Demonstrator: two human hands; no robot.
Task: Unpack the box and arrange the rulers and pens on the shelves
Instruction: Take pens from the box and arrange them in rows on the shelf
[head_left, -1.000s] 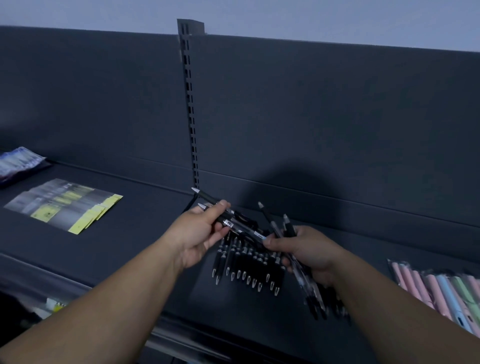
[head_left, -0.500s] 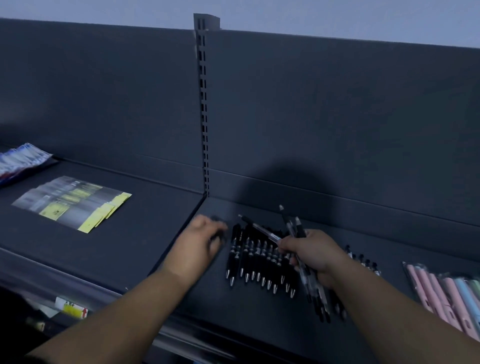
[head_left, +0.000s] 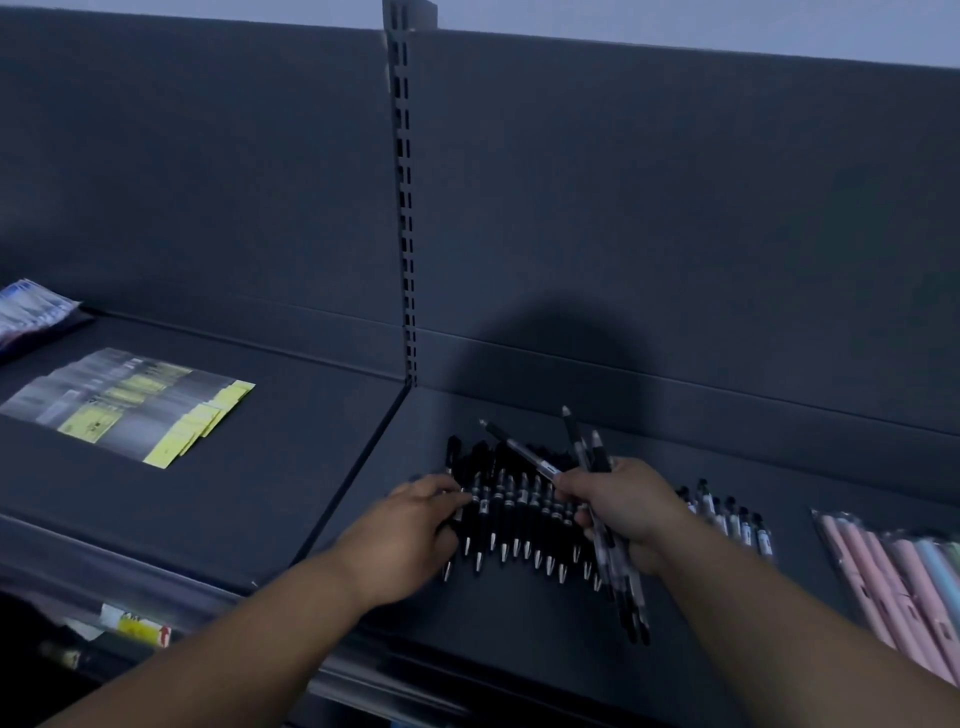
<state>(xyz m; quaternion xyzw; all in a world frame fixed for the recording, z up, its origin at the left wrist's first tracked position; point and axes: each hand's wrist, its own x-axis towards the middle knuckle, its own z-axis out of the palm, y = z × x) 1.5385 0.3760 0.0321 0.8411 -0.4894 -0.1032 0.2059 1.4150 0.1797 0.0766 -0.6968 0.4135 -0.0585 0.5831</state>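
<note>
The left hand (head_left: 410, 525) had left the bundle (head_left: 618, 571), where it pulled at a pen a second before, and dropped to the left end of the row (head_left: 519, 514) of black pens lying on the shelf (head_left: 519, 649).

Well left of the row, across the shelf joint, lay flat packets (head_left: 130, 410) with yellow labels, too blurred to name as rulers. At the row's left end the left hand's fingertips touched the outermost pens. Whether they pinched one or only pressed it could not be told. Over the row's right end the right hand (head_left: 623, 512) was clamped round the bundle, tips fanned up and back. Just right of the row lay a short row (head_left: 727, 514) of pens, and farther right pastel pens (head_left: 893, 582) in clear wrap.

The step in hand looked like laying pens one by one and squaring the row. The next move probably called for the left hand to draw another pen from the bundle and set it parallel at the row's left end, without knocking its neighbours askew.
</note>
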